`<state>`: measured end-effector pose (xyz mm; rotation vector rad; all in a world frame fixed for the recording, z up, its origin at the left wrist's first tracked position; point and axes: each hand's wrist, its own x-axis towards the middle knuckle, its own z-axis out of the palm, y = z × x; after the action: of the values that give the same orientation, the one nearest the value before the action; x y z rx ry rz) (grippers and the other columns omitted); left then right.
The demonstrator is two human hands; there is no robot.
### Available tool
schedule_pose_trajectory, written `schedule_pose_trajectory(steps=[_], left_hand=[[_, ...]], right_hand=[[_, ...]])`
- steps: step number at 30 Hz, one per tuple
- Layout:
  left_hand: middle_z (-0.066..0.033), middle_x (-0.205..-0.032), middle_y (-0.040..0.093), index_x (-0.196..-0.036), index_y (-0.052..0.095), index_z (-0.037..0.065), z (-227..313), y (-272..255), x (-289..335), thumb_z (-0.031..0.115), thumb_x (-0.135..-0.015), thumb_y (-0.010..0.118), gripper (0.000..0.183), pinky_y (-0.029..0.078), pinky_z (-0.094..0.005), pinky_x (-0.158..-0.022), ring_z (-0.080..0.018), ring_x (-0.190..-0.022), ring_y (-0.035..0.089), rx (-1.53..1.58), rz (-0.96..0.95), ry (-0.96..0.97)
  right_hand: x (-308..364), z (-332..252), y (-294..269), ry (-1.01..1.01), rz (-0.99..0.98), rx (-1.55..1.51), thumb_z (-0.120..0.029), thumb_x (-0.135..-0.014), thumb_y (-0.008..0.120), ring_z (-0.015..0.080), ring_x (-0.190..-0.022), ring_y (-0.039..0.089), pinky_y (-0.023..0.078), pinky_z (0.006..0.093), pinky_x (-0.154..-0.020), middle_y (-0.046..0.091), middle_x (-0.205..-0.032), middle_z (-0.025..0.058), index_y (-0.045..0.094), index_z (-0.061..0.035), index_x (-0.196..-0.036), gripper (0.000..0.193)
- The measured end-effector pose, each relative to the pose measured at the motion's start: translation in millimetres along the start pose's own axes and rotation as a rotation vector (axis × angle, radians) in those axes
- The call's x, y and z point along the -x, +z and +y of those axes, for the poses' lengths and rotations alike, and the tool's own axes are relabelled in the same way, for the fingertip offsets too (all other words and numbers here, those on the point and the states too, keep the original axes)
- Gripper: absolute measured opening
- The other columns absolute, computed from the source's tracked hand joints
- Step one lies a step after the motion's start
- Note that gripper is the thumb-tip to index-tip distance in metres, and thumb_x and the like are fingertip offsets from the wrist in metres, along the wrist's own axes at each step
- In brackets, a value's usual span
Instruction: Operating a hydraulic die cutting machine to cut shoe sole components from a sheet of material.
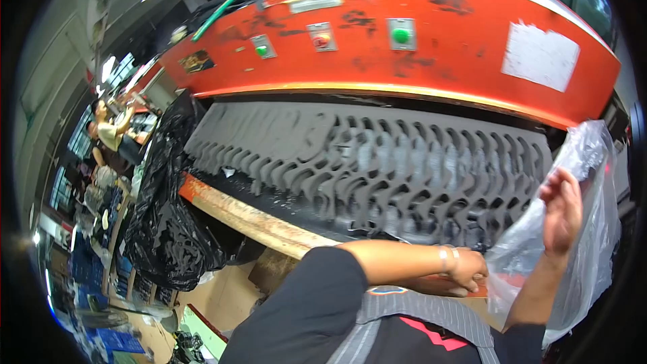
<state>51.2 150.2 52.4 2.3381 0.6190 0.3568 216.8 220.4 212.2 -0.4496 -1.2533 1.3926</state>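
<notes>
While both hands, left hand (466, 268) and right hand (562, 212), grasp the clear plastic bag (583, 243) near the black die-cut sheet (377, 168), it could slip or tear.

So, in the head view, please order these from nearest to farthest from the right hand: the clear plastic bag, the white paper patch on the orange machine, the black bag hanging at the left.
1. clear plastic bag: held in the right hand.
2. white paper patch: above it, on the orange machine.
3. black bag: far left, hanging beside the bench.

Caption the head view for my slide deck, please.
Both hands, left hand and right hand, hold a clear plastic bag before a die-cut black sheet under an orange press.
</notes>
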Motion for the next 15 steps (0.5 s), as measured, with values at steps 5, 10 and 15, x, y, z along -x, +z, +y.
schedule_pose_trajectory(steps=[5,10,15], left_hand=[[-0.0169,-0.113,0.06,-0.122,0.054,0.001,11.5,-9.0,231.4,0.031,-0.09,0.059,0.044,0.047,-0.0395,-0.089,-0.0308,-0.103,0.06,0.368,0.332,-0.321],[-0.0122,-0.117,0.063,-0.122,0.058,0.002,36.4,29.8,449.5,0.021,-0.09,0.063,0.037,0.047,-0.0323,-0.092,-0.0188,-0.108,0.059,0.571,0.78,-0.66],[-0.0118,-0.105,0.066,-0.112,0.06,-0.003,85.8,85.1,635.4,0.006,-0.09,0.061,0.025,0.051,-0.0297,-0.088,-0.0169,-0.095,0.064,0.716,1.485,-0.973]], right_hand=[[-56.3,140.3,229.7,0.353,-0.447,0.252,-0.018,-0.084,0.069,0.0182,-0.105,0.059,0.047,0.0303,-0.092,0.061,-0.114,0.0127,0.054,0.0009,-0.125,0.047],[-122.7,348.1,358.1,0.383,-0.194,0.804,-0.043,-0.077,0.07,0.0324,-0.125,0.049,0.039,0.0357,-0.103,0.049,-0.133,0.0258,0.035,0.0061,-0.14,0.087],[-127.8,430.8,434.2,0.368,0.116,1.326,-0.033,-0.076,0.07,0.0335,-0.115,0.054,0.044,0.0397,-0.096,0.058,-0.119,0.0194,0.054,-0.0005,-0.12,0.057]])
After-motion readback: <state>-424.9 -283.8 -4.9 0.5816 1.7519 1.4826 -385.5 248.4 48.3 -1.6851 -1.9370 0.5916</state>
